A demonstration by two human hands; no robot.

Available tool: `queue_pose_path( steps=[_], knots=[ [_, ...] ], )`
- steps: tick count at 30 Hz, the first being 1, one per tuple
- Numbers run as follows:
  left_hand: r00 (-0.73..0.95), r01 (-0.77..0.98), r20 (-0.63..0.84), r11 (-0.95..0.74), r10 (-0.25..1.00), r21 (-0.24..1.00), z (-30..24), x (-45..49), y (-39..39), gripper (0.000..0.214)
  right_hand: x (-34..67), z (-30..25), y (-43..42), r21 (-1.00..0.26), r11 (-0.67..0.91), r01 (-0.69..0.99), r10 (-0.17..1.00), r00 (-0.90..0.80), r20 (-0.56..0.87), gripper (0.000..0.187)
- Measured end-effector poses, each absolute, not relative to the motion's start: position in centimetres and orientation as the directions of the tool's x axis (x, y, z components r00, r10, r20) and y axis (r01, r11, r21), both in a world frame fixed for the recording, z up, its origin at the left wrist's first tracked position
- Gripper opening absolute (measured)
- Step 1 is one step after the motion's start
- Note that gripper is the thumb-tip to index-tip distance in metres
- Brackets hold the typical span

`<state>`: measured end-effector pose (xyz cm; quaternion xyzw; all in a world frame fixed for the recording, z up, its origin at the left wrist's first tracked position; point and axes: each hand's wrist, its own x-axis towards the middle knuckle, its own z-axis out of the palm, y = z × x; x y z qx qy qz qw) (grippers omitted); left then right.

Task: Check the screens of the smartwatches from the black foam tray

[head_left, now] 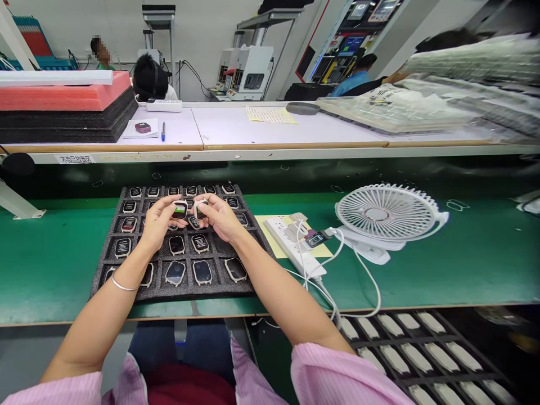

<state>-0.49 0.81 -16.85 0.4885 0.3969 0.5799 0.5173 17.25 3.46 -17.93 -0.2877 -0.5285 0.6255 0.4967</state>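
My left hand (159, 221) is closed on a smartwatch body (180, 210) whose screen shows a green patch. Close beside it, my right hand (220, 217) pinches a second smartwatch body (201, 210), turned partly on edge. Both are held above a black foam tray (160, 286) divided into compartments. Several more watch bodies lie in the tray, among them one with a dark screen (176, 244) and one with lines of text (199, 243). My fingers and forearms hide some of the compartments.
Right of the tray are a white power strip (291, 242) with cables and a white fan (379, 214). A shelf (236, 126) behind carries stacked foam sheets (63, 107) and plastic-wrapped trays (405, 107). Another tray of pale parts (415, 357) sits below the bench edge. People work beyond the shelf.
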Motion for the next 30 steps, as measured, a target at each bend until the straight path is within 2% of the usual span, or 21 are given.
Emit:
queue_pose_path(
  steps=[3,9,13,17,19,21,23,25,27,30],
  knots=[
    [-0.015,-0.149,0.199,-0.199,0.98,0.968,-16.9,-0.4,0.9,0.037,17.2,-17.9,3.5,-0.952,0.047,-0.303,0.922,-0.355,0.158,0.038],
    [-0.004,-0.104,0.235,-0.234,0.972,0.967,-17.2,-0.3,1.0,0.042,17.1,-17.8,3.6,-0.928,-0.07,-0.366,0.903,-0.419,0.097,0.027],
    [0.029,-0.127,0.214,-0.208,0.976,0.97,-17.3,-0.4,1.1,0.058,17.1,-17.7,3.8,-0.909,-0.106,-0.403,0.899,-0.429,0.086,0.035],
    [0.105,-0.096,0.18,-0.17,0.978,0.981,-17.0,-0.3,1.2,0.06,18.1,-16.4,3.1,-0.912,-0.037,-0.408,0.915,-0.38,0.133,0.052],
    [0.183,-0.028,0.158,-0.156,0.97,0.987,-16.7,0.1,0.9,0.055,19.5,-15.3,2.3,-0.924,0.015,-0.382,0.915,-0.367,0.166,0.063],
    [0.286,0.141,0.155,-0.202,0.946,0.969,-16.2,1.0,0.4,0.048,21.5,-14.4,1.3,-0.945,0.055,-0.322,0.911,-0.37,0.179,0.064],
    [0.391,0.379,0.183,-0.338,0.902,0.861,-15.9,2.4,-0.2,0.041,23.9,-14.1,0.2,-0.97,0.104,-0.218,0.917,-0.357,0.178,0.059],
    [0.474,0.586,0.192,-0.47,0.86,0.66,-15.9,4.1,-0.8,0.039,26.3,-14.6,-0.8,-0.987,0.129,-0.098,0.919,-0.362,0.156,0.055],
    [0.503,0.708,0.153,-0.508,0.85,0.491,-16.3,5.8,-1.1,0.04,28.3,-15.8,-1.5,-0.992,0.122,0.022,0.91,-0.401,0.103,0.052],
    [0.494,0.772,0.098,-0.488,0.864,0.407,-17.3,7.9,-1.0,0.042,30.2,-17.8,-1.9,-0.964,0.147,0.22,0.884,-0.467,0.028,0.05]
  ],
)
